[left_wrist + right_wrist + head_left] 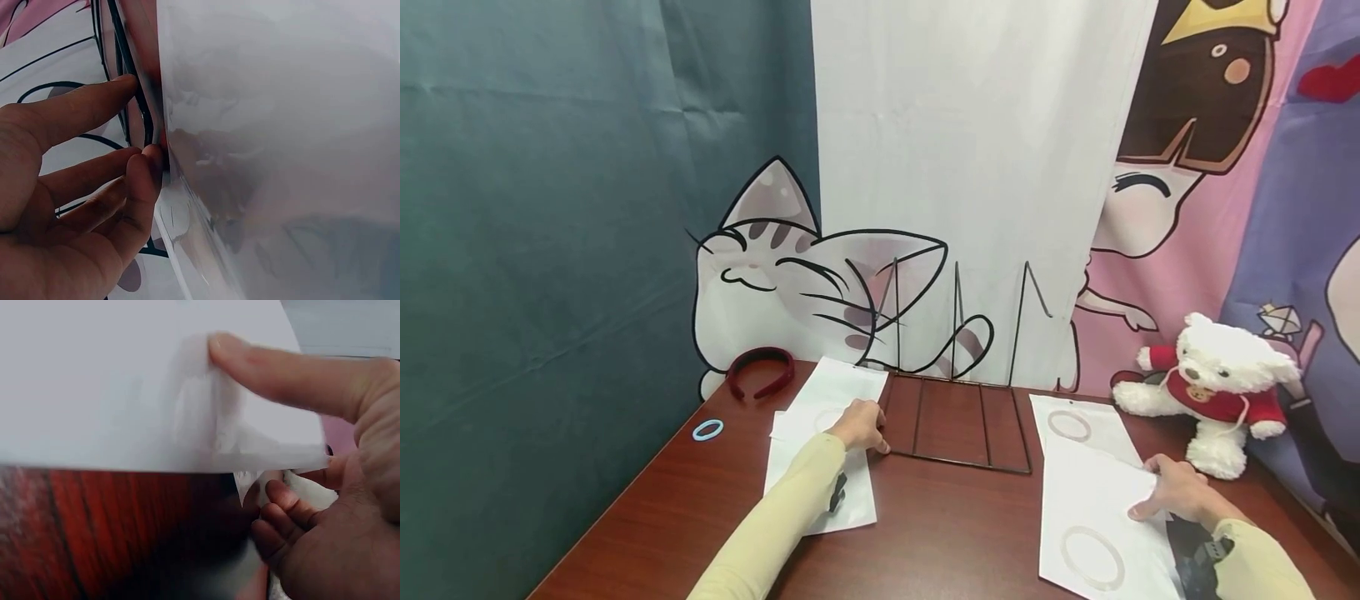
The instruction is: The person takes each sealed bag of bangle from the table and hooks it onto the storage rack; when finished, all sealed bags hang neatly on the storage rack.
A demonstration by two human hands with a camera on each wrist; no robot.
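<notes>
My left hand [859,427] is at the front left corner of a dark wire rack [987,464] with several upright prongs. In the left wrist view, its thumb and fingertips pinch the rack's black wire [139,103] right beside a glossy white packet [850,379]. Another white packet [842,512] lies nearer the front, under the left forearm. My right hand [1176,490] grips the edge of a flat white packet [1075,492] marked with a pale ring, thumb on top and fingers beneath. That packet overlaps a second ring-marked packet [1105,412] behind it.
A dark red headband [762,357] and a light blue ring [707,430] lie at the left of the brown table [940,533]. A white teddy bear [1217,392] in a red top sits at the back right. Printed curtains [985,125] hang behind the table.
</notes>
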